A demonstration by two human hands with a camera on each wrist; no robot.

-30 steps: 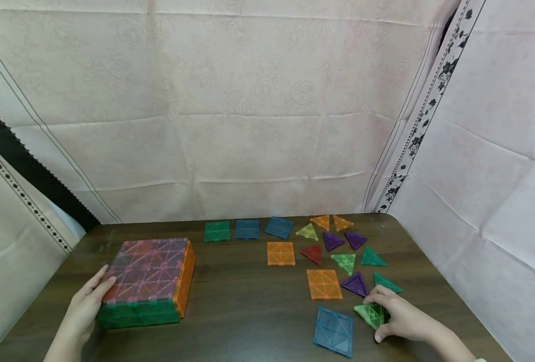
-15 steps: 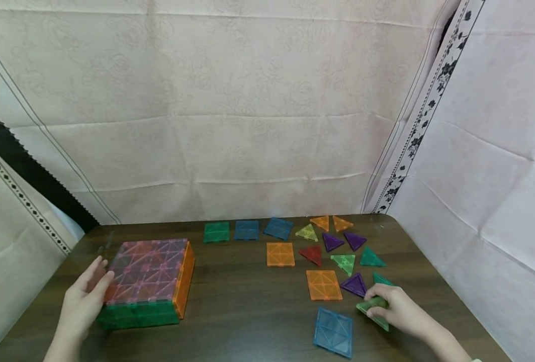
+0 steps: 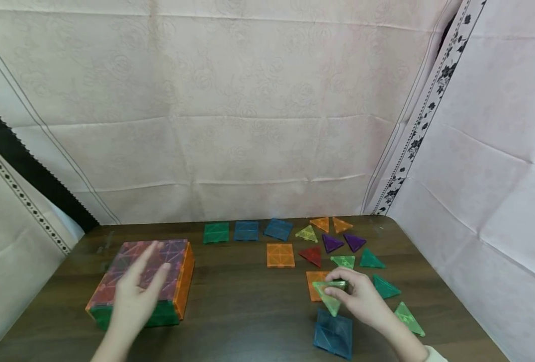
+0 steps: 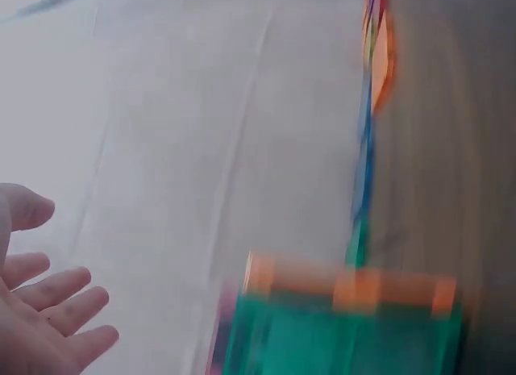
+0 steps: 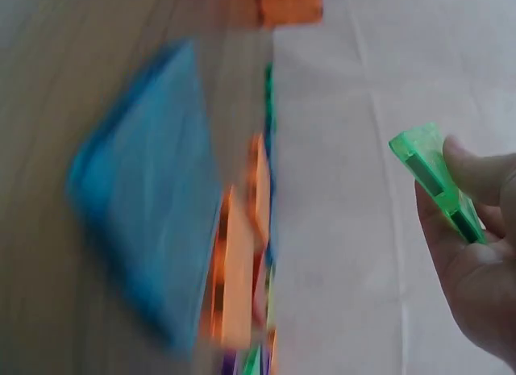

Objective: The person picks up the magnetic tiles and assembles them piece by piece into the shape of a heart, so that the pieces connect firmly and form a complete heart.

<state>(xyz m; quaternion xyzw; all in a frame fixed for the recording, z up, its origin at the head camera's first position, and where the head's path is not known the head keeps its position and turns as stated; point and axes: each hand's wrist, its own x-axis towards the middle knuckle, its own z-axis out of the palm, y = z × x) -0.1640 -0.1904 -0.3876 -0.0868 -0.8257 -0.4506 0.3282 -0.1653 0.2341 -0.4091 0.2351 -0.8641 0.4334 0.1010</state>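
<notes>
My right hand [image 3: 358, 296] pinches a light green triangular magnetic tile [image 3: 328, 300] between thumb and fingers. In the head view the tile overlaps an orange square tile [image 3: 314, 277]. The right wrist view shows the green tile [image 5: 431, 169] with its dark edge magnets. My left hand [image 3: 134, 296], fingers spread and holding nothing, overlaps the near part of a box built of magnetic tiles [image 3: 183, 281]. That box has a purple-red top, a green front and an orange right side. In the left wrist view the left hand [image 4: 48, 310] appears apart from the box's green wall [image 4: 347, 335].
A blue square tile [image 3: 334, 337] lies nearest the front, with another light green triangle [image 3: 409, 319] to its right. Orange, purple, red, yellow-green and teal tiles, such as a teal triangle [image 3: 386, 286], spread behind. Along the back lie a green square [image 3: 216, 232] and two blue squares.
My right hand has lifted the light green triangle and carried it leftward, exposing another green triangle on the table. My left hand has left the box's left side and moved right, over it.
</notes>
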